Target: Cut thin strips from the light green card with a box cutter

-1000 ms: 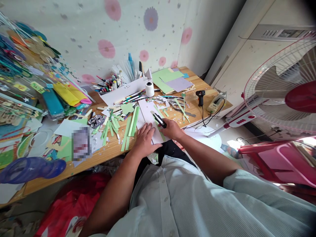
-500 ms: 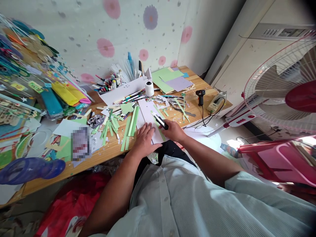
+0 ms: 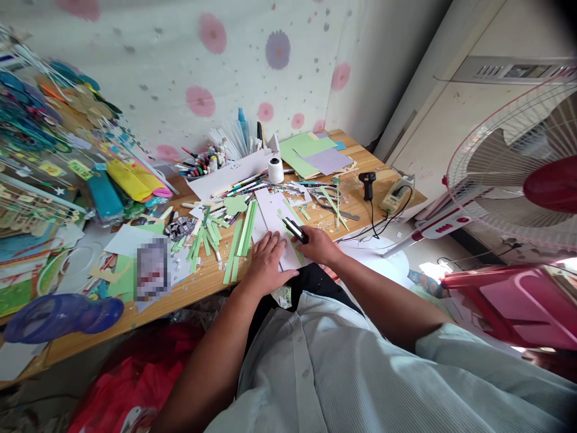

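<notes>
Head view, two hands, left (image 3: 265, 260), right (image 3: 318, 245), one black cutter (image 3: 295, 230), one white sheet (image 3: 276, 218)

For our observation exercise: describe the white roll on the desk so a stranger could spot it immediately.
Start at the wooden desk against the flowered wall. Near its back edge, right of the white box of pens and left of the stacked green and purple paper sheets, stands the white roll. It alone is a small upright cylinder with a dark hole on top.

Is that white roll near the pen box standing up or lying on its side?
Standing upright. The white roll rests on its flat end on the wooden table, with its dark core hole facing up.
</notes>
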Demonstrator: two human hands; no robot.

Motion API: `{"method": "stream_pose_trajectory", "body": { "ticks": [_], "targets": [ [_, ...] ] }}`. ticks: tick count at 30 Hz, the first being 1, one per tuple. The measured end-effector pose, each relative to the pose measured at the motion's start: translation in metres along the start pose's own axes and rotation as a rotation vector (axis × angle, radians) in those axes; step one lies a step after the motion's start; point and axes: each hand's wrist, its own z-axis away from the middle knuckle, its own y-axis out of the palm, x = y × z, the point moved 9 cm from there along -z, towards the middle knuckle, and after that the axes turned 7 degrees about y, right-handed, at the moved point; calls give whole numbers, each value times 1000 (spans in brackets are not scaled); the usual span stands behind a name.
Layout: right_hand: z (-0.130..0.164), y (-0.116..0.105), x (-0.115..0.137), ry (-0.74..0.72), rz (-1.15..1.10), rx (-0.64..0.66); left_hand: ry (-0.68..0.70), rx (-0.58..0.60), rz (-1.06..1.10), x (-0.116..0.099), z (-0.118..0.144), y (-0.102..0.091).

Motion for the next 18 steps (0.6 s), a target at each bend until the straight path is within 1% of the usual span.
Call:
{"method": "stream_pose_trajectory", "body": {
  "ticks": [11, 14, 16, 18],
  "targets": [
    [3, 1, 7, -18, -1, 5, -2, -13, -5, 2, 2, 1],
    [-2, -3, 0, 53, 10, -16, -13, -2, 2, 2, 3, 2],
    [-8, -10, -4, 114, 66, -66, -24, 7, 6, 2, 2, 1],
    [-13, -15, -4, 140, 127, -84, -34, 18, 11, 2, 2, 0]
  ]
}}
